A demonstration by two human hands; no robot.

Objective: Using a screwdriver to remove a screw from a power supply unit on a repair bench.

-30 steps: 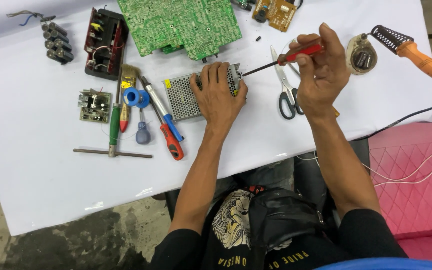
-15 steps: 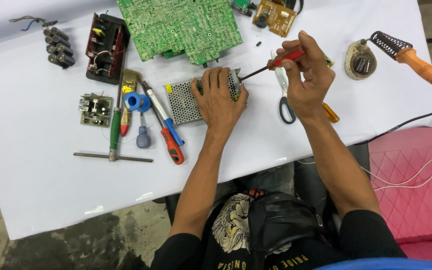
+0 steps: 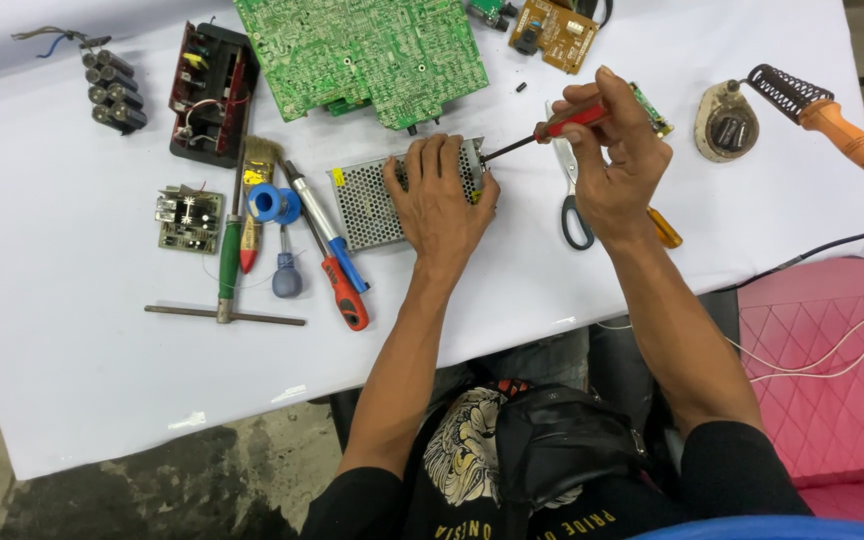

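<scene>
Head view, perforated grey metal box [image 3: 364, 205], red-handled screwdriver [image 3: 542, 132]

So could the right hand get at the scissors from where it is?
Probably yes: the scissors lie open on the table just beneath the right hand, though its fingers are already holding the red-handled screwdriver.

White-covered table [image 3: 72, 400] carries it all. Under the left hand [image 3: 439, 205] sits a perforated metal box [image 3: 367, 205], flat on the cover. Just left of that hand lie a red-handled screwdriver [image 3: 337, 275], a blue tape roll [image 3: 267, 203], a brush [image 3: 258, 170] and a T-handled tool [image 3: 224, 300]; further left, a small circuit board [image 3: 189, 218], a black open module [image 3: 214, 92] and a battery pack [image 3: 112, 92]. Above the hand, a big green circuit board [image 3: 372, 55]. Beside the right hand [image 3: 617, 165], scissors [image 3: 574, 215]; to its right, a soldering iron [image 3: 837, 125] on its stand [image 3: 724, 125].
</scene>
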